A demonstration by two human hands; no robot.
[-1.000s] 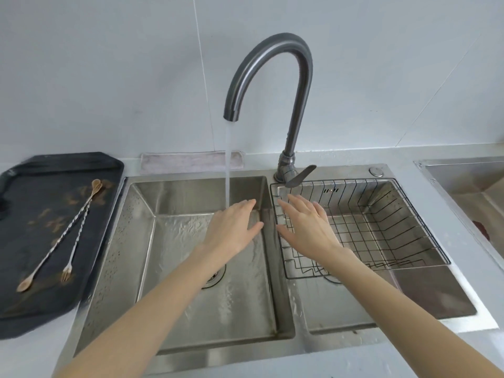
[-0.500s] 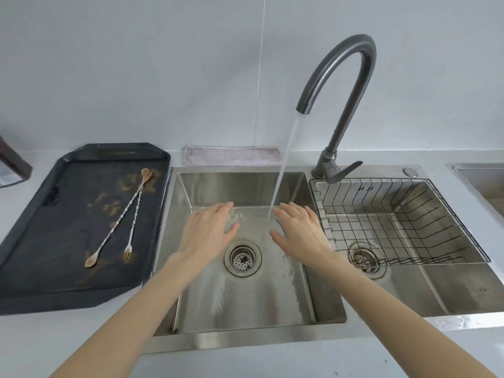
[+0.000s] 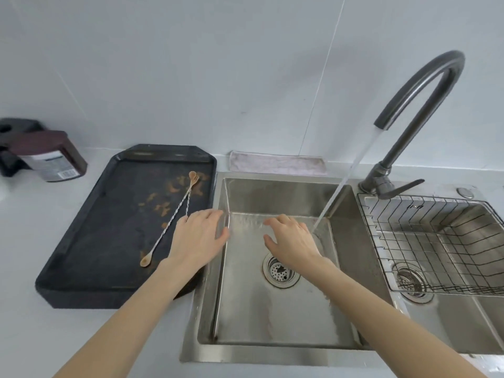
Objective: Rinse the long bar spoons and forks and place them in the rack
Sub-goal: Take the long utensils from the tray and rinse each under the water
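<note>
Left hand [image 3: 197, 240] spread flat over the tray [image 3: 81, 268] edge, right hand [image 3: 293, 241] likewise, both empty.

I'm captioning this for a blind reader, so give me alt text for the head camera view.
Two empty hands reach forward: the left hand over the edge of a stained black tray holding two long bar utensils, the right hand over the left sink basin beside running tap water. A wire rack sits in the right basin.
</note>
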